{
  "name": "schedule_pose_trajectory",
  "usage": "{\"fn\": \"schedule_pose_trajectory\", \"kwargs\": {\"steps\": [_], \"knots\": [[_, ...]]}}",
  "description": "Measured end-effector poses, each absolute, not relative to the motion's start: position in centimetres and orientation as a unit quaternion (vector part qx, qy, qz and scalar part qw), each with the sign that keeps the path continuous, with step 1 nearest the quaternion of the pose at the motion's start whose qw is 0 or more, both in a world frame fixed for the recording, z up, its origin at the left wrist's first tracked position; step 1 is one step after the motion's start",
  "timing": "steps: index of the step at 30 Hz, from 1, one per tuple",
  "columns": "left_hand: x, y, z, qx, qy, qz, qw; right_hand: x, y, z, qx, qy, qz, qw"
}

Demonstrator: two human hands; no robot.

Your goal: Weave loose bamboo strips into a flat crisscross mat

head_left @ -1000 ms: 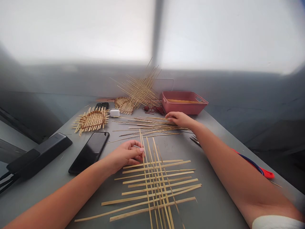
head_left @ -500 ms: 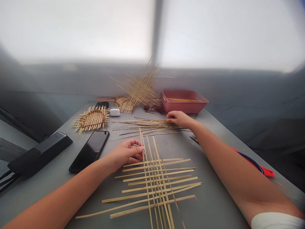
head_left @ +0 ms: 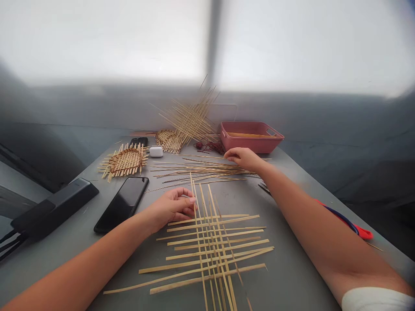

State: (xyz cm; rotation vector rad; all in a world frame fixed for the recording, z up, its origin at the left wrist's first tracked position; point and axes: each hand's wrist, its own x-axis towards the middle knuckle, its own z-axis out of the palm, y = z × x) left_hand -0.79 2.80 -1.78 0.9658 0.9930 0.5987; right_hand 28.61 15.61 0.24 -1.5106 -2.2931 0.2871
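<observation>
A loose open lattice of pale bamboo strips lies on the table in front of me, long strips crossing several sideways ones. My left hand rests at its upper left corner, thumb and fingers closed on the leftmost lengthwise strip. Beyond the lattice, my right hand reaches over a pile of thin bamboo strips. Its fingertips are pinched together on one strip at the pile's far side. The palm hides part of that strip.
A pink basket stands behind my right hand, with dark red cord beside it. Woven pieces and a white case lie at the back left. A phone and black device sit left; red-handled scissors lie right.
My right hand has moved slightly away from me and left, drawing one strip apart from the pile's far edge. My left hand and the lattice have stayed in place.
</observation>
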Motion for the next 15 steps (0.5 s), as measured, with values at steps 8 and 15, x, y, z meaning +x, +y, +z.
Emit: {"fn": "schedule_pose_trajectory", "kwargs": {"steps": [8, 15], "knots": [[-0.81, 2.84, -1.86, 0.438, 0.449, 0.274, 0.729, 28.70, 15.80, 0.13, -0.515, -0.831, 0.065, 0.200], [-0.75, 2.87, -1.81, 0.436, 0.452, 0.273, 0.729, 28.44, 15.73, 0.04, -0.489, -0.860, 0.061, 0.131]]}}
